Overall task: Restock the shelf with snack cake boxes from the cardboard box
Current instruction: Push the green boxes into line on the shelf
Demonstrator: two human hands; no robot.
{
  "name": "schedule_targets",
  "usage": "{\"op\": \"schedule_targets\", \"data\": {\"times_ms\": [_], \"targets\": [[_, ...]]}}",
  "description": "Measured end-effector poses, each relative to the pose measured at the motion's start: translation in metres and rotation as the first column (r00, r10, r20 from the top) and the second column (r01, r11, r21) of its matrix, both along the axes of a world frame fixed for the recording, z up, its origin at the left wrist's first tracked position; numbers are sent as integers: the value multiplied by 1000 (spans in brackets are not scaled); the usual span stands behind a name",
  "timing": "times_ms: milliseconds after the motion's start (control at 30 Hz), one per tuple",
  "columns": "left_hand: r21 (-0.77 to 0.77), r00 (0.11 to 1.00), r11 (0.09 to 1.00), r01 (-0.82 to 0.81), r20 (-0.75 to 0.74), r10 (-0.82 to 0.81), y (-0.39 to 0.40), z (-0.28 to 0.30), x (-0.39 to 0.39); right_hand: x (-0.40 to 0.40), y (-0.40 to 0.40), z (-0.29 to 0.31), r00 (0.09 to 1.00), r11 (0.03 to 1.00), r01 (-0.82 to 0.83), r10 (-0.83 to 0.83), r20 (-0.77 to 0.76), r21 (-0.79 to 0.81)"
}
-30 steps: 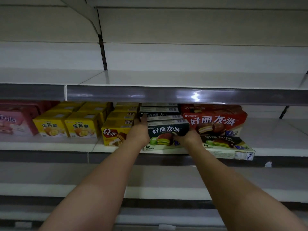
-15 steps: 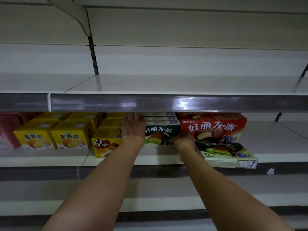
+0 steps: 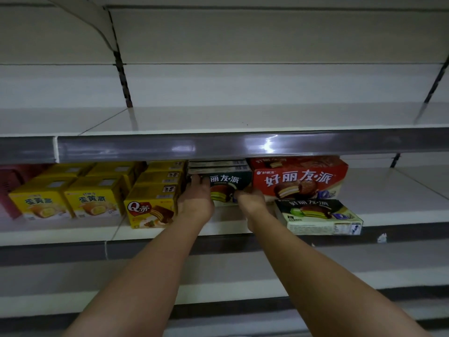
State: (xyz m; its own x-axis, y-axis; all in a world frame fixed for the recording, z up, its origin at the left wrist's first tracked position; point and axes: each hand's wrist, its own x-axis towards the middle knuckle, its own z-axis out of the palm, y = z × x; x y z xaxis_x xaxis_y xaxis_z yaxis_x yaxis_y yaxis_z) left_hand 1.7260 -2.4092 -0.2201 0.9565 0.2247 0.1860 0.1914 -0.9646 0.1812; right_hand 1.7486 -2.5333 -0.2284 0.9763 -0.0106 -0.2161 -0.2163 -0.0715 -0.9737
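A dark green snack cake box [image 3: 228, 183] stands upright on the middle shelf [image 3: 230, 227], in front of two more of its kind. My left hand [image 3: 195, 198] holds its left side, fingers reaching over the top corner. My right hand [image 3: 250, 199] grips its lower right corner. A large red snack cake box [image 3: 298, 178] stands right of it. Another green box [image 3: 318, 215] lies flat at the shelf's front edge, right of my right hand. The cardboard box is out of view.
Yellow Q boxes [image 3: 150, 210] stand just left of my left hand, yellow egg-pie boxes [image 3: 68, 200] further left, pink boxes [image 3: 9, 186] at the far left. The upper shelf [image 3: 218, 144] overhangs the row. A scrap of paper [image 3: 381, 238] hangs on the shelf edge.
Both hands have pushed the green box deeper into the shelf, away from the front edge. My left hand slid from the box's top down to its left side.
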Motion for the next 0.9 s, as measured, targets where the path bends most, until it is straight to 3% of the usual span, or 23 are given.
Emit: {"op": "schedule_targets", "data": {"times_ms": [100, 233, 300, 367, 433, 467, 567, 667, 767, 900], "targets": [[-94, 999, 996, -6, -33, 3, -18, -14, -7, -7, -18, 3, 999, 989, -17, 22, 35, -149], [-205, 996, 977, -57, -85, 41, -39, -15, -7, -7, -64, 15, 979, 931, 162, -110, 171, -328], [-237, 998, 970, -49, -51, 37, -51, -13, -6, -4, -94, 20, 950, 817, 296, -202, 237, -494], [-287, 999, 957, -36, -34, 28, -68, -11, -7, -1, -126, 20, 915, 630, 404, -273, 298, -663], [-358, 999, 934, -9, -37, -4, -93, -9, -10, 0, -158, 15, 902, 478, 424, -303, 308, -770], [-413, 999, 911, 9, -36, -26, -106, -9, -12, -1, -172, 10, 906, 453, 405, -315, 282, -794], [-619, 995, 784, 47, -40, -92, -139, -12, -14, -1, -197, -4, 933, 524, 294, -338, 122, -799], [-702, 989, 711, 49, -65, -133, -154, -17, -16, -4, -194, -6, 956, 555, 209, -289, 50, -805], [-688, 998, 724, -57, -51, 29, -145, -21, -20, -9, -178, -8, 974, 589, 200, -209, 92, -783], [-607, 974, 784, -134, 65, 217, -114, -17, -31, -22, -148, -10, 969, 717, 231, -111, 220, -657]]}}
